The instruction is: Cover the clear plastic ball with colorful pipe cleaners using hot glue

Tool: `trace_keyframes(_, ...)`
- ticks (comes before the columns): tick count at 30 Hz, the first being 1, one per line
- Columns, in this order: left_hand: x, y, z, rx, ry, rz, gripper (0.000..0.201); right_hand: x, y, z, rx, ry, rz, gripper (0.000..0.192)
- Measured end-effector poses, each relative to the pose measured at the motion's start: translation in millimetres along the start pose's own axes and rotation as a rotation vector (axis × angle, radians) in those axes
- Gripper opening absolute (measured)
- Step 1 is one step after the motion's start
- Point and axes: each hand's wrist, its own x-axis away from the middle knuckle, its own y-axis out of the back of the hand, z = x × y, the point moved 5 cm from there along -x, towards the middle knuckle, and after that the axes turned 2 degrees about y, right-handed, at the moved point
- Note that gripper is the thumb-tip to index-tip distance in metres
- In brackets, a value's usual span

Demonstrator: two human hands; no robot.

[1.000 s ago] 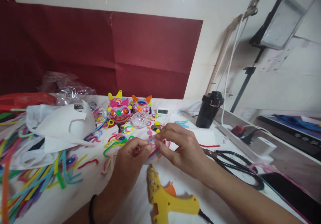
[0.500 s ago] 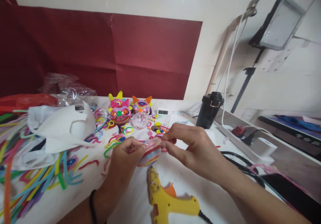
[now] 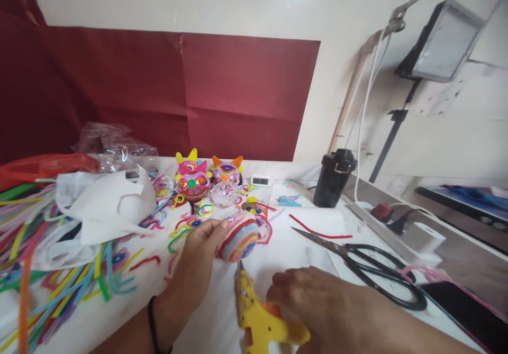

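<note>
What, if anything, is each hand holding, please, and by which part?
The left hand holds the striped ball by its left side; whether the right hand, at the glue gun, holds anything is unclear.

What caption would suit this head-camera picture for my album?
The left hand holds a striped ball; the right hand is at a yellow glue gun, black-handled scissors lying nearby.

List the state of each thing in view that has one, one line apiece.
Left hand, closed on the striped ball.
Striped ball, held at its left side.
Right hand, at the glue gun; grip unclear.
Glue gun, nozzle pointing away from the person.
Scissors, blades closed.
Black bottle, upright, lid on.
Phone, screen dark.
Lamp, looks unlit.
</note>
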Motion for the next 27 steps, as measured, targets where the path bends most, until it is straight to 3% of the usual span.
trace_keyframes(5,1.1,-4.5,6.3,0.044,0.077,0.120,0.020,-9.1,-17.6,3.6,0.048,-0.065,-0.037,0.053)
trace_keyframes(9,3.8,-6.8,5.4,0.092,0.101,0.168,0.023,-15.4,-15.1,3.9,0.056,-0.156,0.013,0.036)
trace_keyframes(12,3.1,-6.2,5.2,0.080,0.079,0.161,0.023,-15.0,-7.1,7.7,0.023,-0.099,-0.035,0.028)
trace_keyframes(18,-3.3,-3.0,6.5,0.087,0.021,0.139,0.022,-15.0,-10.0,8.0,-0.009,-0.026,-0.108,0.033)
trace_keyframes(22,-7.1,0.8,3.6,0.037,-0.023,0.122,0.024,-0.3,3.1,-2.6,-0.148,0.026,-0.188,0.025)
trace_keyframes(27,-7.0,6.3,-7.1,-0.103,-0.141,0.056,0.022,28.7,31.1,-25.8,-0.453,-0.002,-0.289,0.034)
